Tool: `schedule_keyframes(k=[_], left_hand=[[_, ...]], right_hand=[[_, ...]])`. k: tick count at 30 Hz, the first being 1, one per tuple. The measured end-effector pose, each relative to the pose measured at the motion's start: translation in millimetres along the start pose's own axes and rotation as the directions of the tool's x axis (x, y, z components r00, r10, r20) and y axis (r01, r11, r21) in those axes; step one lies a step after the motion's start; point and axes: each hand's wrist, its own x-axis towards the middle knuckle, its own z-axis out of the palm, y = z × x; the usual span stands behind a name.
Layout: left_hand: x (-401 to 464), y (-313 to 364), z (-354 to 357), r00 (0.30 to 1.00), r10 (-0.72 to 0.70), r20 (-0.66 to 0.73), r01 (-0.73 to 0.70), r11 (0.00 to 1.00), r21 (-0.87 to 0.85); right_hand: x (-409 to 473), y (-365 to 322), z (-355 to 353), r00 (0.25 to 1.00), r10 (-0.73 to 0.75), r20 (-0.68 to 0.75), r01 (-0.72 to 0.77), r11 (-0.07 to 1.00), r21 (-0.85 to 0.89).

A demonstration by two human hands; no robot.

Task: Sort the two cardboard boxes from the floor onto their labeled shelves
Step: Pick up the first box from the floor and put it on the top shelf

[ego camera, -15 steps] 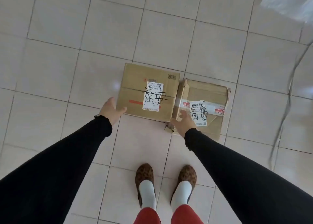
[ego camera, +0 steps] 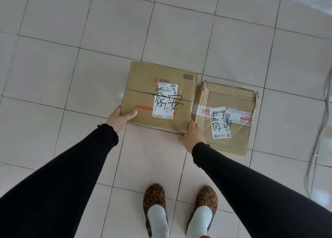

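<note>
1. Two bare hands, each coming out of a black sleeve, are on one box. The left hand [ego camera: 119,118] grips the near left corner of the larger cardboard box [ego camera: 143,95], thumb laid on the top face and fingers hidden beneath the edge.
2. The right hand [ego camera: 193,135] is pressed flat, fingers together, against that box's near right corner; its fingertips disappear into the narrow gap between the boxes, so how far they curl cannot be told.
3. Two cardboard boxes sit side by side on the tiled floor [ego camera: 53,67], nearly touching. The smaller box [ego camera: 239,97], on the right, is dented and creased, with a torn far corner.
4. Two white labels, one per box, carry black handwritten characters; the small print is too fine to read.
5. Two leopard-print slippers [ego camera: 154,194] over pale socks stand near the bottom edge, cut off by the frame.
6. One blurred grey cord [ego camera: 323,122] runs down the right side, and something pale is cropped in the top right corner.
</note>
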Motion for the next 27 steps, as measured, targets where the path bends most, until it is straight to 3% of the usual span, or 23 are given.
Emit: schedule_keyframes(k=[8, 15, 21, 27], left_hand=[[-112.8, 54.4, -28.9, 0.995, -0.046, 0.092, 0.069, 0.961, -0.266], [-272.4, 225.5, -92.8, 0.994, 0.112, -0.011, -0.106, 0.893, -0.438], [-423.4, 394.1, -165.2, 0.955, 0.282, -0.094, -0.284, 0.769, -0.573], [-576.4, 531.4, -227.6, 0.795, 0.606, -0.012, -0.492, 0.634, -0.597]], right_hand=[[-99.3, -56.7, -90.2, 0.986, -0.118, -0.116, 0.136, 0.978, 0.159], [-245.0, -171.2, -250.8, 0.934, -0.223, -0.279, 0.282, 0.94, 0.193], [-398.5, -286.4, -394.6, 0.787, -0.362, -0.5, 0.466, 0.88, 0.097], [-533.9, -377.1, -507.7, 0.576, -0.446, -0.685, 0.655, 0.753, 0.061]])
